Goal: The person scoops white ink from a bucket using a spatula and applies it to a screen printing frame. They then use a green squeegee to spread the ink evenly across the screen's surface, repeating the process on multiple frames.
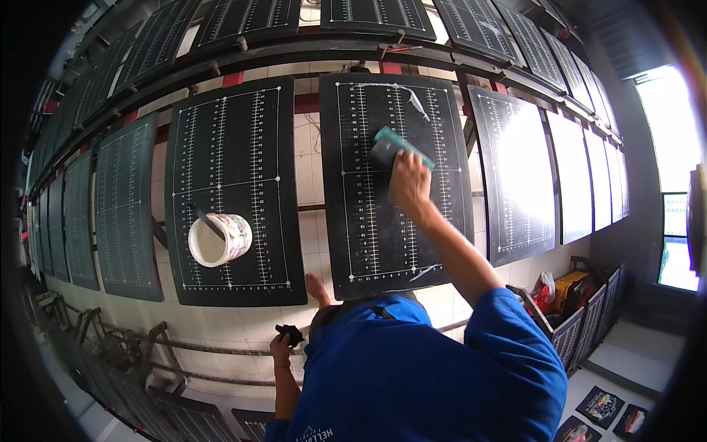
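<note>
My right hand (pixel 411 179) is closed on a squeegee, a flat dark blade with a green edge (pixel 389 145), tilted against the black board (pixel 342 243) in front of me. White scale lines and corner dots mark that board. A whitish streak of paste (pixel 417 103) lies near its far edge, and a smaller pale smear (pixel 421 274) near its close edge. Down at my left side, my left hand (pixel 280 349) grips a bunched black cloth (pixel 292 335), away from the boards. On the neighbouring board (pixel 243 140) to the left stands a white bucket (pixel 234 234) with a dark stick inside.
More marked boards (pixel 127 206) run left and right, with another row beyond a dark metal rail (pixel 302 48). Bright window glare covers the board (pixel 513 169) to my right. Behind me are metal rails (pixel 213 349), a rack holding a yellow case (pixel 571 289), and printed pieces (pixel 600 407).
</note>
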Available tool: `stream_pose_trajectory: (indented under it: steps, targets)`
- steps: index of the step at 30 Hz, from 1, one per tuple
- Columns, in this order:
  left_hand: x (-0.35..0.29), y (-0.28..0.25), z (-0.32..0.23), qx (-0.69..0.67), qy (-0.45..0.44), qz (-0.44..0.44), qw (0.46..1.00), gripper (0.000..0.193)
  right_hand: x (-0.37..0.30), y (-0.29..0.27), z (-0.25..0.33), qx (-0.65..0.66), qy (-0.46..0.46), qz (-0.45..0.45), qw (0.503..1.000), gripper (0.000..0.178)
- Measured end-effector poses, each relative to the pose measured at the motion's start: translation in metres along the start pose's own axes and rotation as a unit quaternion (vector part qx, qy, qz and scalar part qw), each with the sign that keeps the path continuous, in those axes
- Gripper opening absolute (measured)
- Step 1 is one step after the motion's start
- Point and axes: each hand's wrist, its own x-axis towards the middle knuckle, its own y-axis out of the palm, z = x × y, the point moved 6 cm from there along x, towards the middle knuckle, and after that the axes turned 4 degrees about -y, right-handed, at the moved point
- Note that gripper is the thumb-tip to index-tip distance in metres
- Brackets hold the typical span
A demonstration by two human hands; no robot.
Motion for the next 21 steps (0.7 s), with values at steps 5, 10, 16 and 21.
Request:
stream_pose_trajectory:
  steps: [5, 10, 16, 21]
  targets:
    - [0.011, -0.017, 0.002, -0.047, 0.028, -0.003, 0.998, 0.021, 0.011, -0.041, -0.037, 0.112, 0.05, 0.05, 0.991, 0.021]
    - [-0.003, -0.036, -0.019, -0.047, 0.03, -0.046, 0.997, 0.019, 0.109, -0.02, -0.135, 0.107, 0.18, -0.013, 0.978, 0.018]
    - [-0.016, -0.043, 0.009, -0.049, 0.009, -0.052, 0.997, 0.023, 0.179, -0.002, -0.086, 0.153, 0.215, 0.064, 0.963, 0.027]
    - [-0.019, -0.048, 0.017, 0.001, 0.007, -0.041, 0.999, 0.029, 0.183, -0.006, -0.027, 0.164, 0.061, 0.034, 0.984, 0.02]
